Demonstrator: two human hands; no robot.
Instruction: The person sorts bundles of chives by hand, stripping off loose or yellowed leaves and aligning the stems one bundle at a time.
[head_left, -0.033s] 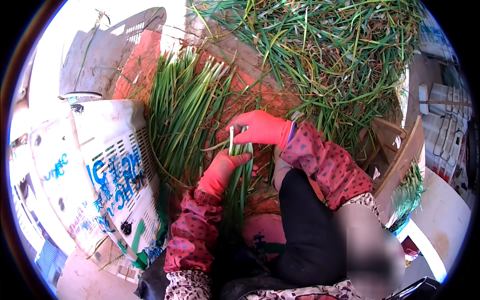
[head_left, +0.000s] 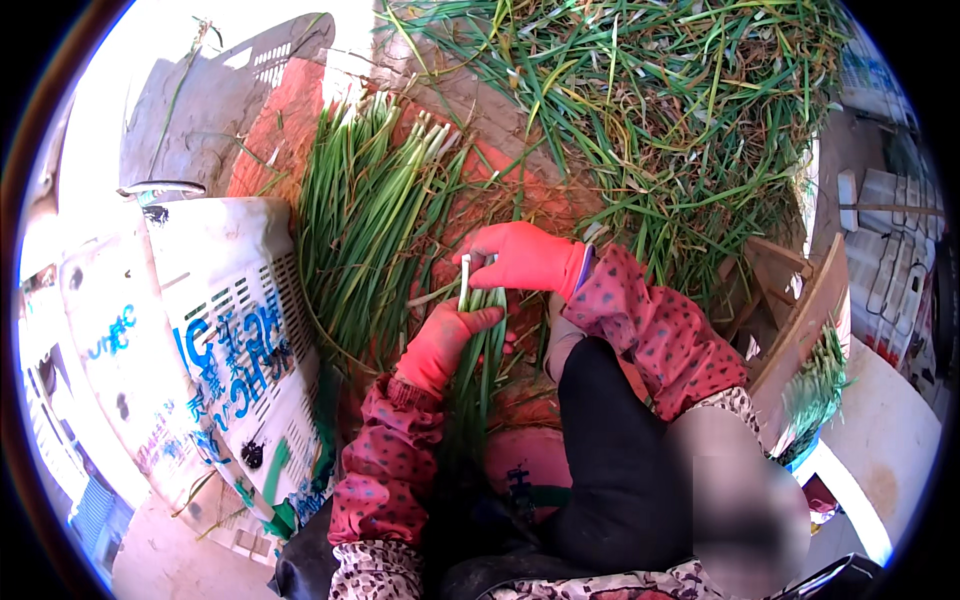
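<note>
Both my hands wear red gloves under dotted red sleeves. My left hand (head_left: 448, 342) grips a small bunch of green onions (head_left: 482, 375) that hangs down toward my lap. My right hand (head_left: 522, 258) sits just above it, its fingers pinched on the white end of one onion stalk (head_left: 465, 278) sticking up from the bunch. The two hands almost touch. To the left of them lies a tidy pile of long green onions (head_left: 365, 225), white ends pointing away from me.
A big tangled heap of green and yellowed onion leaves (head_left: 660, 120) fills the far right. A white slotted crate (head_left: 225, 330) lies at my left, a grey crate (head_left: 200, 110) beyond it. A wooden box (head_left: 800, 330) with some greens stands at the right.
</note>
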